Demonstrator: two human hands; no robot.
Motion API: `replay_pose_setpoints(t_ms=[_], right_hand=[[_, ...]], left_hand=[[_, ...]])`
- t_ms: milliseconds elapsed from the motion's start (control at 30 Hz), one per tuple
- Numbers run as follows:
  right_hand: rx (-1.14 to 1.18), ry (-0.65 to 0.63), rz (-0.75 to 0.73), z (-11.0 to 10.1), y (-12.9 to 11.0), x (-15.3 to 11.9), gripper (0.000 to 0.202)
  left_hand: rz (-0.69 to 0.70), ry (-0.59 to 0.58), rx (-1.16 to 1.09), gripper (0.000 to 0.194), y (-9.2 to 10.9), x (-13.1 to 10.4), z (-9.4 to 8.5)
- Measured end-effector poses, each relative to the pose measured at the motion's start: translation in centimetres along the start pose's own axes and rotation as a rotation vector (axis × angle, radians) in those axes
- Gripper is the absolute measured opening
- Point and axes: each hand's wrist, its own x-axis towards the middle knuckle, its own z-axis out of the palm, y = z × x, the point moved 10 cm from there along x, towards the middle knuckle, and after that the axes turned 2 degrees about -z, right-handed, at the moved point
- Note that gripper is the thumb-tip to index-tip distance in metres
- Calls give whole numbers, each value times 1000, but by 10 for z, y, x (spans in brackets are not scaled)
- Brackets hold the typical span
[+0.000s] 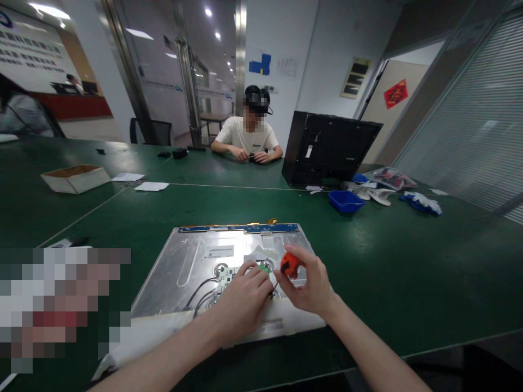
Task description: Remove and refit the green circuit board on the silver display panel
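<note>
A metal-backed display panel (pixel 192 256) lies flat on the green table in front of me, with a blue circuit strip (pixel 212 229) along its far edge. My left hand (pixel 247 296) is bent over a small green circuit board (pixel 225 276) on the panel, its fingers curled against the board and covering part of it. Dark cables (pixel 199 291) run from the board to the left. Just right of that, my right hand (pixel 308 280) pinches an orange-and-black screwdriver (pixel 290 265) by its handle. The screwdriver's tip is hidden near my left fingers.
Across the green table (pixel 392 272) a person (pixel 247 136) handles a small dark item. A black monitor (pixel 330 149) stands at the back right, near a blue tray (pixel 346 201) and gloves (pixel 420 202). An open box (pixel 75 179) sits at left. A pixelated area covers the lower left.
</note>
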Motion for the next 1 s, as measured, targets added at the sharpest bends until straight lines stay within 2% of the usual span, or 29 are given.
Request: replay_pose_setpoints(t_ms=[133, 333, 600, 900, 1000], right_hand=[[-46, 26, -35, -2, -2, 0, 50], [55, -61, -7, 1, -4, 4, 56], [14, 27, -45, -4, -2, 2, 49], [83, -48, -9, -2, -4, 4, 53], [76, -15, -4, -3, -4, 4, 52]], left_hand=[[1, 2, -8, 18, -1, -1, 1], [11, -3, 18, 18, 0, 0, 2], [19, 9, 6, 21, 0, -1, 0], [17, -13, 19, 17, 2, 0, 1], [12, -19, 27, 18, 2, 0, 1]])
